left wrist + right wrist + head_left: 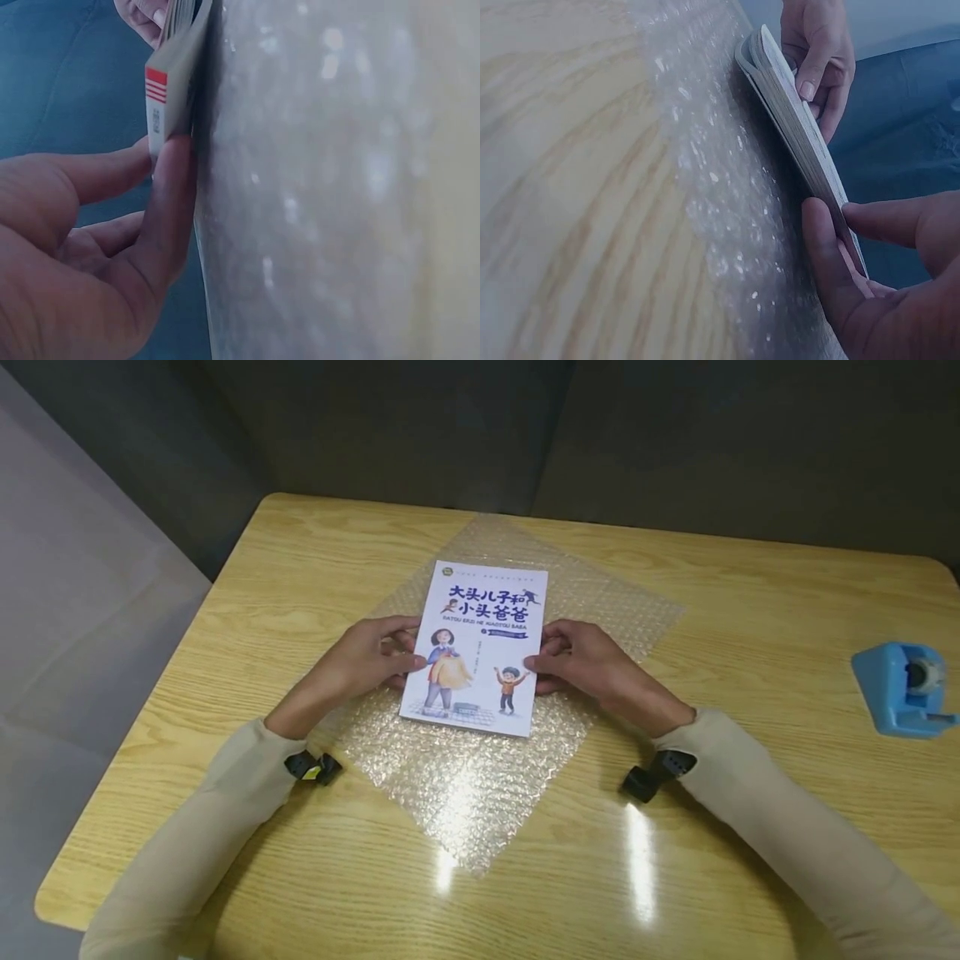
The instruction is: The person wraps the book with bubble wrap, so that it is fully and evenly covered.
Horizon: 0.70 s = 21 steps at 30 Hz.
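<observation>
A paperback book (480, 647) with a white illustrated cover is held over a sheet of bubble wrap (465, 785), laid cornerwise on the table. My left hand (367, 656) grips its left edge, thumb on the cover and fingers beneath. On the opposite edge my right hand (585, 660) pinches it the same way. The left wrist view shows the book's spine (156, 112) between thumb and fingers. In the right wrist view the page edges (799, 124) face the camera, and the book sits slightly above the bubble wrap (727, 195), its back cover bowed away from the pages.
A blue tape dispenser (888, 689) with a roll of tape stands at the table's right side. The wooden table (247, 827) has rounded corners. Dark panels (637, 435) rise behind its far edge. Small black cameras (648, 777) sit at both wrists.
</observation>
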Available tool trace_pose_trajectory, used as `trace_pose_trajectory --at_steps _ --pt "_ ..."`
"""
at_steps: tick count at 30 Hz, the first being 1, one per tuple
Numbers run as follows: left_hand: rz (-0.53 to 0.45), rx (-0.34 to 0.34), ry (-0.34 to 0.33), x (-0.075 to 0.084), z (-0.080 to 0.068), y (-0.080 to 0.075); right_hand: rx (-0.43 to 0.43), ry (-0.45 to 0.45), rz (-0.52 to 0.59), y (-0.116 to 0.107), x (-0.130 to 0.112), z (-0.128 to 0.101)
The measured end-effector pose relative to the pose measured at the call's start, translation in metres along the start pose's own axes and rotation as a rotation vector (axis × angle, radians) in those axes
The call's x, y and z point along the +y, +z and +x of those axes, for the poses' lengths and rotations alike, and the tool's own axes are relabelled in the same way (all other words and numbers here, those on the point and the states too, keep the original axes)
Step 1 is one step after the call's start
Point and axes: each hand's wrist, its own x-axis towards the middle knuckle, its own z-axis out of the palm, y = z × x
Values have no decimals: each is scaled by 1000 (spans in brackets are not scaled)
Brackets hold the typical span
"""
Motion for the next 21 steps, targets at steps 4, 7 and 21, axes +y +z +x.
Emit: trace_pose_trajectory --at_steps 4,7,21 --pt "5 -3 11 3 0 2 1 -4 11 -1 0 -2" --pt "7 -1 10 4 0 2 -8 -13 4 -1 1 -2" --pt "71 -29 3 4 -2 6 -1 0 -12 0 6 -3"
